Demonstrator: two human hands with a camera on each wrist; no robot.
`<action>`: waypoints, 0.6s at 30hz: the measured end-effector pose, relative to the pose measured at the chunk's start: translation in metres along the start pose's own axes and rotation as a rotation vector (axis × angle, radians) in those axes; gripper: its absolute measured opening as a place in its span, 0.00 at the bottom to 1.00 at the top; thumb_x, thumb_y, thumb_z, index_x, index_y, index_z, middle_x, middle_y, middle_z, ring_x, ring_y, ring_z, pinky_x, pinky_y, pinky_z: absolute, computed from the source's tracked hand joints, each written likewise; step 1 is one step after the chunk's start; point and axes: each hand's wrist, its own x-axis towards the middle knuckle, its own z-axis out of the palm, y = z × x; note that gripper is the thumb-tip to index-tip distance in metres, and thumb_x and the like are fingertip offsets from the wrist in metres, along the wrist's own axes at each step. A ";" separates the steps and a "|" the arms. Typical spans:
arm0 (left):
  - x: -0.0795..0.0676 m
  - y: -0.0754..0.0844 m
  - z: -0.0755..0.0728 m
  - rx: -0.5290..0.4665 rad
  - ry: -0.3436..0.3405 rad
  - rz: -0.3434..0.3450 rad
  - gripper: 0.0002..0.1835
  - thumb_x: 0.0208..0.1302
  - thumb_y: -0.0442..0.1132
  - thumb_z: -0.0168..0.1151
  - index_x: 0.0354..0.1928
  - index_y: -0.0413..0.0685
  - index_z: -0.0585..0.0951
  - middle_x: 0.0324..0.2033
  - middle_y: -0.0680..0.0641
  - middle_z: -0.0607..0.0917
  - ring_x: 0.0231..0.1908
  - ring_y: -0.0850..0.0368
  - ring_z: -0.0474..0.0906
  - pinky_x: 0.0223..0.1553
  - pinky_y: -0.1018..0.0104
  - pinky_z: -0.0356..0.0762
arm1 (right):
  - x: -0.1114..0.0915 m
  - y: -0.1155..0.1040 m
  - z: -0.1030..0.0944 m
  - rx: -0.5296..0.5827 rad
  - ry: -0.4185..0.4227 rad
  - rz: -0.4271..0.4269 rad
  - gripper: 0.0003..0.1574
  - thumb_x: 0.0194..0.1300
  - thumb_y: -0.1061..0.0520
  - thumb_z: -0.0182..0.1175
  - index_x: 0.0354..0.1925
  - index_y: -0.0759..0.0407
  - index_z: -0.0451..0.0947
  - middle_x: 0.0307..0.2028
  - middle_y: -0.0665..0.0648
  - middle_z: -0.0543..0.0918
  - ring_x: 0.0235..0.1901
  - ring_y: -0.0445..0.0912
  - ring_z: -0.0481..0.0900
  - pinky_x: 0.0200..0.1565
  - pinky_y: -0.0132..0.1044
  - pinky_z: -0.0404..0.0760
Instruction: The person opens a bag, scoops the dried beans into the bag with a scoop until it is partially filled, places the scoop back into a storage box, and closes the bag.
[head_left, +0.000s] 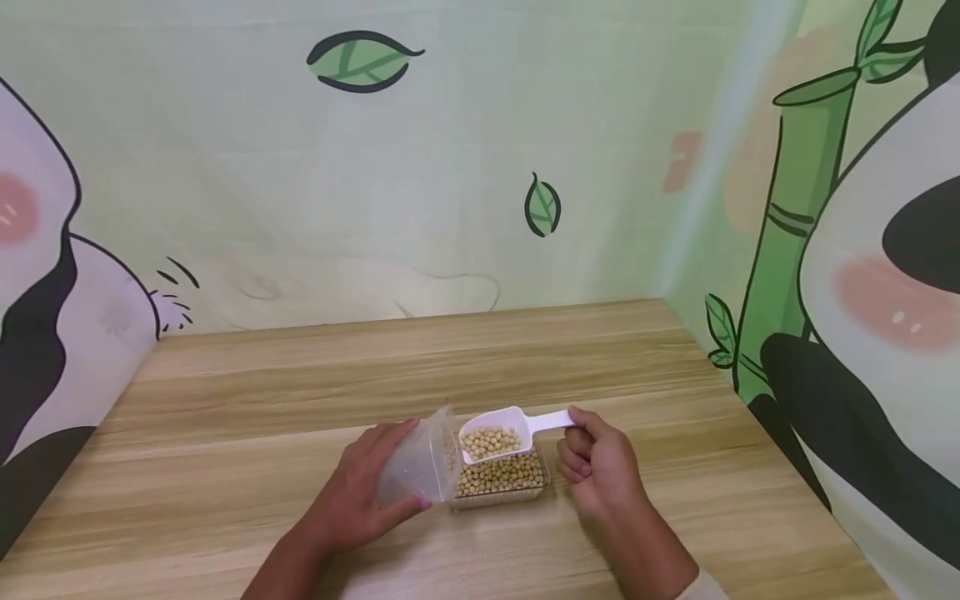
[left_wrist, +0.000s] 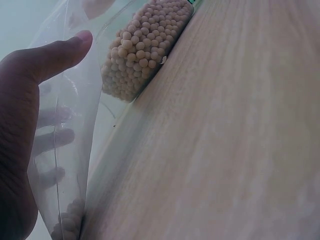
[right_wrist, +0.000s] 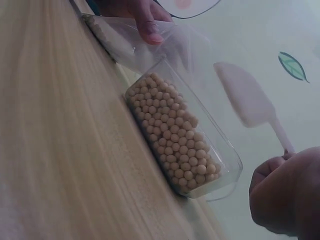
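My left hand (head_left: pixel 358 496) holds a clear plastic bag (head_left: pixel 422 467) by its sides, with thumb and fingers spread around it and its mouth facing the box. A few soybeans (left_wrist: pixel 70 222) lie at the bottom of the bag in the left wrist view. My right hand (head_left: pixel 603 462) grips the handle of a white scoop (head_left: pixel 551 420), which carries a heap of soybeans (head_left: pixel 491 442). The scoop is above a clear plastic box (right_wrist: pixel 215 187) well filled with soybeans (right_wrist: pixel 175 142). The scoop's tip reaches the bag's opening in the head view.
The box and bag are on a wood-grain table (head_left: pixel 247 400) near its front. Behind the table hangs a pale green backdrop (head_left: pixel 450 167) printed with leaves. Cartoon pandas and bamboo (head_left: pixel 802 192) cover the sides.
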 end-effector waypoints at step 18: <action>0.000 0.001 -0.001 0.003 -0.010 -0.011 0.50 0.54 0.56 0.83 0.77 0.44 0.74 0.60 0.49 0.86 0.56 0.55 0.81 0.53 0.46 0.78 | -0.017 0.012 0.011 -0.350 -0.163 -0.306 0.21 0.82 0.62 0.59 0.28 0.54 0.80 0.16 0.44 0.57 0.19 0.39 0.53 0.25 0.32 0.54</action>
